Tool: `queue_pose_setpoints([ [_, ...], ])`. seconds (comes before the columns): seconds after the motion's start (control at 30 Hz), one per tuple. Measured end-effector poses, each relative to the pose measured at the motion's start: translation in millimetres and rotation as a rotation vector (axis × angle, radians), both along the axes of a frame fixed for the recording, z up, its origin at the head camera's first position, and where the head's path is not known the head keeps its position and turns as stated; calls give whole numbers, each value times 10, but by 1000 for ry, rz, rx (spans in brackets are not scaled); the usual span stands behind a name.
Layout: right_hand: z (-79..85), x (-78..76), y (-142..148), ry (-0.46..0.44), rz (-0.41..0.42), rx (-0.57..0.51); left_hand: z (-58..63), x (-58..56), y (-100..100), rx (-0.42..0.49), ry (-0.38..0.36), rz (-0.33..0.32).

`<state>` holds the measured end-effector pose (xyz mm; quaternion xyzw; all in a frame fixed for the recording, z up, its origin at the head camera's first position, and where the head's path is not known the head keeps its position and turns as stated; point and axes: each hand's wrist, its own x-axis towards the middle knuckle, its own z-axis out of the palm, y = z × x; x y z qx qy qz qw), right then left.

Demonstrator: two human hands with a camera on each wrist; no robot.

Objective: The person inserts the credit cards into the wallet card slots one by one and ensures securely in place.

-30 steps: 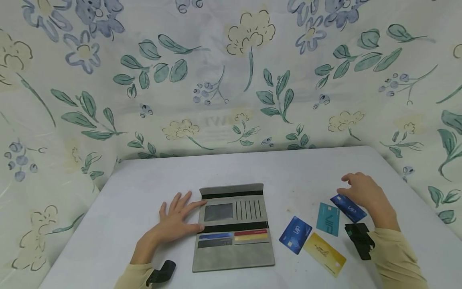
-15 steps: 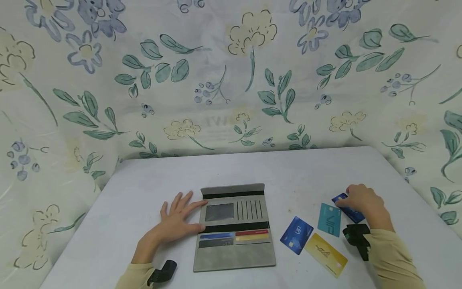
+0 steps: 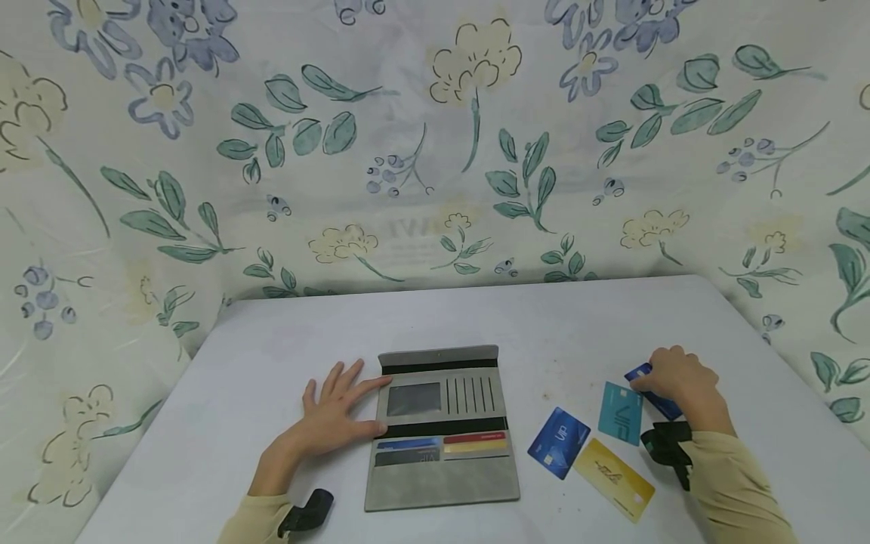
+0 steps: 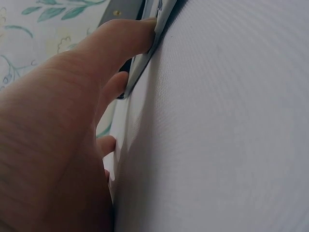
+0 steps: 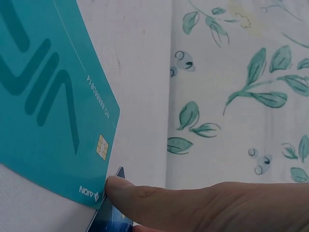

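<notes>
A grey card wallet (image 3: pixel 442 480) lies unfolded on the white table, with several cards in its lower slots. My left hand (image 3: pixel 329 419) is spread flat beside it, thumb and index finger touching its left edge. In the left wrist view the thumb (image 4: pixel 137 36) rests on that edge. On the right, my right hand (image 3: pixel 683 381) pinches a dark blue card (image 3: pixel 664 406) lying on the table; the hand covers its middle. The right wrist view shows the thumb (image 5: pixel 149 200) at the blue card's edge, close to the teal VIP card (image 5: pixel 63 125).
A blue VIP card (image 3: pixel 559 443) and a yellow card (image 3: pixel 615 480) lie between the wallet and my right arm, their corners nearly meeting. Flower-patterned cloth (image 3: pixel 408 151) stands behind the table (image 3: pixel 326 321). Each wrist wears a black camera mount.
My right hand has come down from above the blue card and closed its fingers on it, then shifted slightly left. The left hand and the wallet stay where they were.
</notes>
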<state>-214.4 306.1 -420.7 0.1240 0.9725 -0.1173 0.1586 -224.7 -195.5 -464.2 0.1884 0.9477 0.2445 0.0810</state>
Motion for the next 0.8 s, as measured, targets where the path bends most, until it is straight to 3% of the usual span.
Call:
queue_pose_setpoints([
  [0.4,-36,1,47,38,28,-29,10,5,2,5,1,3],
  [0.8,-29,30,78,172,87,-68,11,3,-7,14,-4,-1],
])
